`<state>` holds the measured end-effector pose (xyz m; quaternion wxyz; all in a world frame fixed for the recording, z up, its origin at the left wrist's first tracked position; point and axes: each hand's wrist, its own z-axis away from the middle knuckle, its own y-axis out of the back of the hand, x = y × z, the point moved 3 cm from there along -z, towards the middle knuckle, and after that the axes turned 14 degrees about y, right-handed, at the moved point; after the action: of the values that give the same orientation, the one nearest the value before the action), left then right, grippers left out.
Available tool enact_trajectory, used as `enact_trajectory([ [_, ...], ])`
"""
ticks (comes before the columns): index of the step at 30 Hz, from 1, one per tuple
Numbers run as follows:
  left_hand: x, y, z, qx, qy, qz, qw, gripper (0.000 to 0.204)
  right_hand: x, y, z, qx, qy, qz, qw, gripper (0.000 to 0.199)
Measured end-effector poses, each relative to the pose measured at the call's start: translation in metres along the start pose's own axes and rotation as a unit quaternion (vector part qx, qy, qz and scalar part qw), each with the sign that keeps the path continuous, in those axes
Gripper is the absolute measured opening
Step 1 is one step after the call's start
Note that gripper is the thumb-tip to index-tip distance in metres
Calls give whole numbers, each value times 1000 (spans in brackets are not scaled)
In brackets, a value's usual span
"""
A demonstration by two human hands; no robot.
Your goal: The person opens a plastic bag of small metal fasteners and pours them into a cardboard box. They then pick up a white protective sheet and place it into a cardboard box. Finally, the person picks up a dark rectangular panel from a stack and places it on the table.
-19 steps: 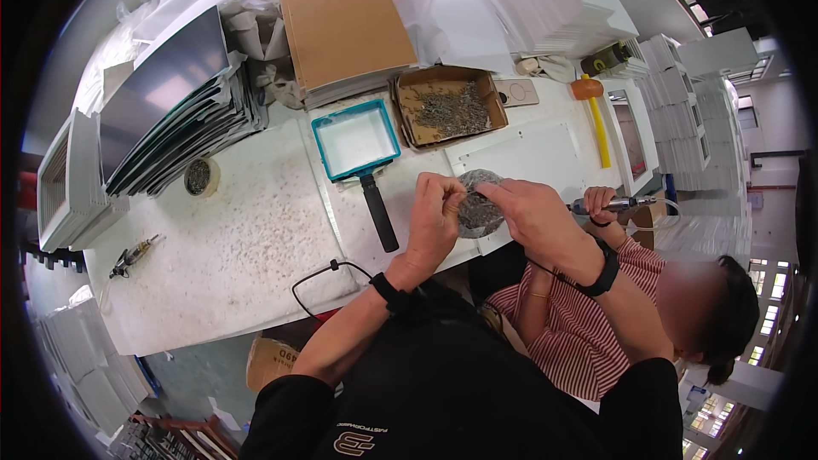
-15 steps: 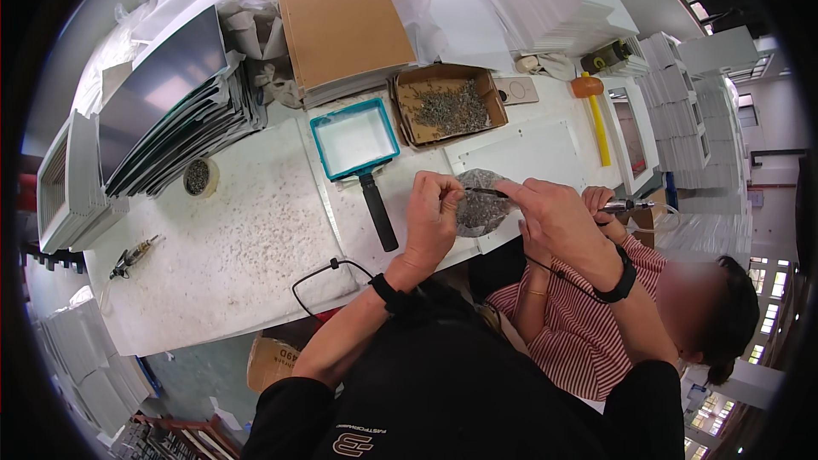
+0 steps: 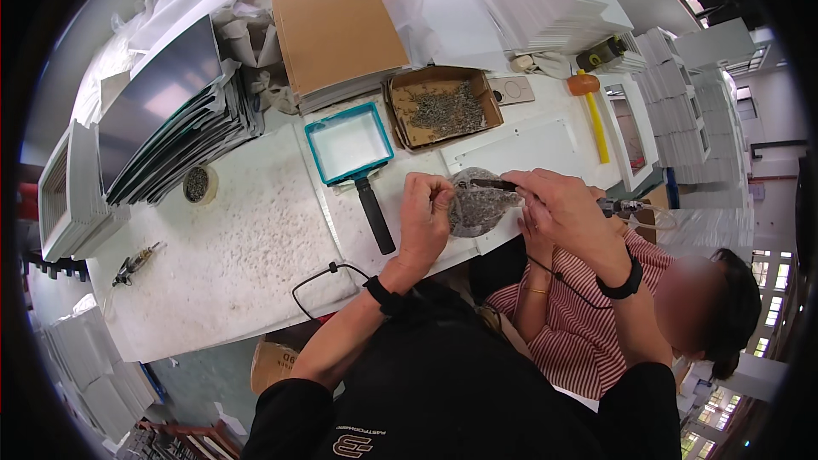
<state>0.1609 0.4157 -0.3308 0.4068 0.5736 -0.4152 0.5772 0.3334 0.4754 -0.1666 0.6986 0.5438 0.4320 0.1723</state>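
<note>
Since a moment ago, both hands have lifted a little and pulled closer together over the clear bag of small screws (image 3: 479, 207), and the right hand now has a thin dark tool laid across the top of the bag. The left hand (image 3: 426, 209) is curled tight, with its fingertips pinching the left edge of the bag. The right hand (image 3: 564, 204) is also closed, holding the thin dark tool (image 3: 492, 183) between thumb and fingers, and it touches the right side of the bag. The bag sits on the white table (image 3: 230, 247), close to the near edge, right in front of the person. Just left of the bag lies a blue tray with a black handle (image 3: 351, 145), and the handle points toward the person. Behind the bag is an open cardboard box of screws (image 3: 441, 106). Further behind the bag, a stack of brown cardboard sheets (image 3: 336, 25) rests next to a pile of dark flat panels (image 3: 175, 115). A yellow mallet with an orange head (image 3: 592, 115) lies to the right of the bag. Far left of the bag, a small round dish of screws (image 3: 197, 184) stands by itself. Beside the person, to the right of the bag, sits another person in a red striped shirt (image 3: 571, 332), and their hand rests just under the right hand.
</note>
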Motion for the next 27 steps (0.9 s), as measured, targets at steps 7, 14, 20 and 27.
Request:
enact_trajectory([
  [7, 4, 0, 1, -8, -24, -18, 1000, 8, -9, 20, -3, 92, -57, -73, 991, 27],
  [14, -4, -3, 5, -16, -16, 9, 1000, 14, -41, -7, -67, 148, -15, -181, 972, 18],
  [20, -4, 0, 7, -15, -51, -18, 998, 16, -60, -18, -124, 111, 78, -120, 983, 19],
  [27, -8, 1, 9, -72, -37, 4, 997, 18, -62, -37, -163, 43, 99, -91, 990, 22],
])
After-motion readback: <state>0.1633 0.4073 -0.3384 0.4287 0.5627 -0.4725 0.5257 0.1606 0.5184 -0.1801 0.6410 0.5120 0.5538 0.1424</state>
